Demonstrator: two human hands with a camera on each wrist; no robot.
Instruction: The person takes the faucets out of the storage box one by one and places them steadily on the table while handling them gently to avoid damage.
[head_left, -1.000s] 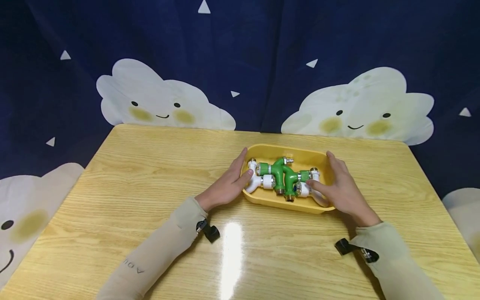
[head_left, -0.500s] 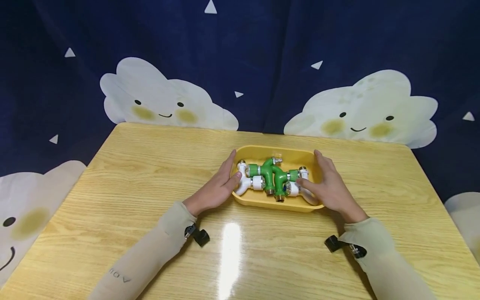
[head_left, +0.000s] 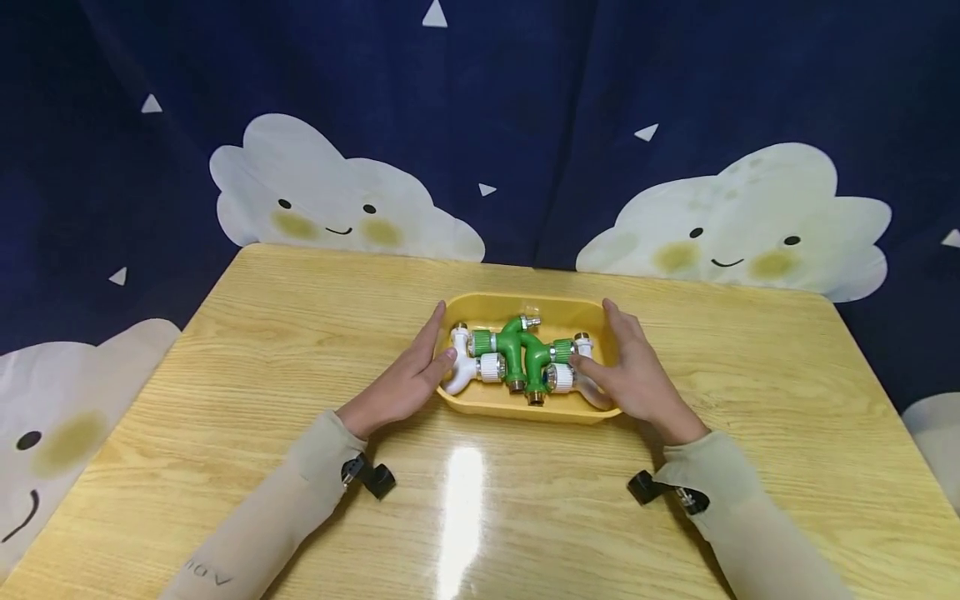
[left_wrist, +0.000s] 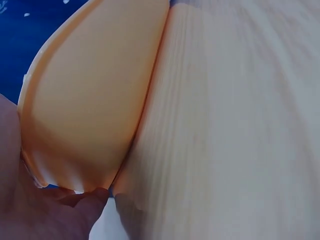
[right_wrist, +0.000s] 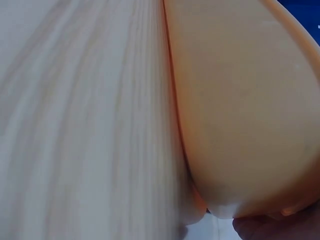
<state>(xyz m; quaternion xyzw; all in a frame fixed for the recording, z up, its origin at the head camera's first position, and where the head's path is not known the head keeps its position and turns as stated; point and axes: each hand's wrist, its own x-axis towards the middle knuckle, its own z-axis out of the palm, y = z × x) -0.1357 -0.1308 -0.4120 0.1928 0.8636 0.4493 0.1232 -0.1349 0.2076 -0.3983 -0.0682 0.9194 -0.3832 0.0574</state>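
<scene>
A yellow plastic tub (head_left: 525,410) stands on the table with faucets lying inside. My left hand (head_left: 401,379) holds its left end, thumb over the rim and fingers along the outer wall. At the opposite end my right hand (head_left: 637,375) grips the tub likewise, its thumb reaching in over a white faucet (head_left: 592,392). Two green faucets, one left (head_left: 512,348) and one right (head_left: 536,358), lie in the middle. Another white faucet (head_left: 460,371) is by my left thumb. Both wrist views show the tub's outer wall (left_wrist: 90,90), with fingertips (right_wrist: 280,227) low at its end.
The wooden table (head_left: 300,317) extends around the tub on all sides. Behind it hangs a dark blue curtain (head_left: 525,100) printed with smiling clouds and white triangles. Black wrist camera mounts (head_left: 375,479) sit on both sleeves.
Both hands and the tub have shifted left across the table, with the faucets riding along inside. The hold on both ends looks the same. The head view has turned slightly.
</scene>
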